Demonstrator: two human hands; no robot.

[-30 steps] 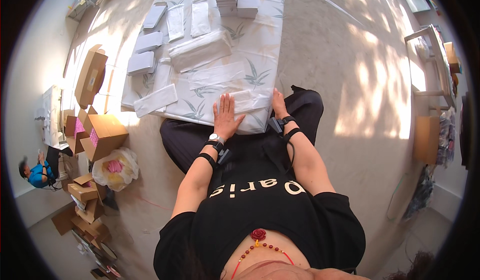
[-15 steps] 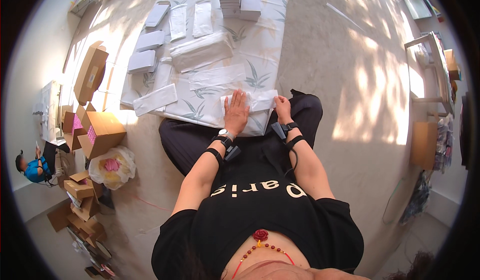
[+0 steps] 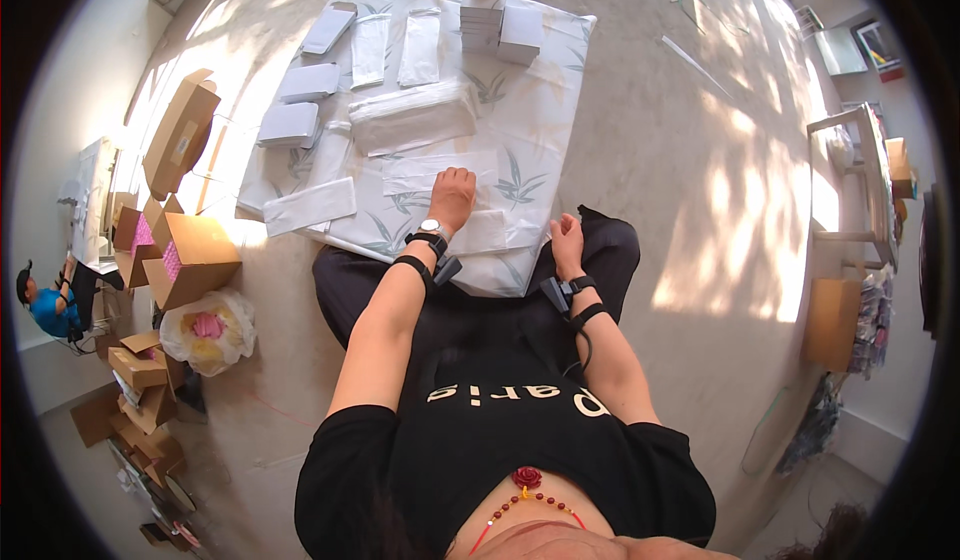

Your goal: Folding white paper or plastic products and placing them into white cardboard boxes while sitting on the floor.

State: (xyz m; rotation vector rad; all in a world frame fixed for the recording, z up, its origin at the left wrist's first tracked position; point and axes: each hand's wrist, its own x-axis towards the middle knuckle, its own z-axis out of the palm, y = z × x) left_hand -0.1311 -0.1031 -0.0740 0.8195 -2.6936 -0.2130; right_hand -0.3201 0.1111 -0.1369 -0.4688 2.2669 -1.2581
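My left hand [image 3: 453, 200] lies over a flat white sleeve [image 3: 405, 173] on the low table, its fingers curled down and their tips hidden. Nearer to me, another white sleeve [image 3: 490, 228] lies flat by the table's front edge. At that edge's right side, over my knee, my right hand [image 3: 567, 243] is raised with fingers loosely bent and apart, and nothing shows in it. Beyond my left hand is a thick pile of white sleeves [image 3: 413, 118]. A single white sleeve [image 3: 312, 206] sticks out over the table's left corner.
The table [image 3: 548, 145] has a leaf-patterned cover. White stacks [image 3: 289, 124] line its left side; white boxes [image 3: 521, 32] stand at its far end. Open cartons [image 3: 195, 260] and a filled plastic bag [image 3: 208, 330] are on the left, near a person in blue [image 3: 52, 310]. A wooden rack [image 3: 860, 185] stands right.
My left hand has moved forward off the near sleeve onto the one beyond it, its fingers curling. My right hand has let go of the near sleeve's edge and drawn back slightly.
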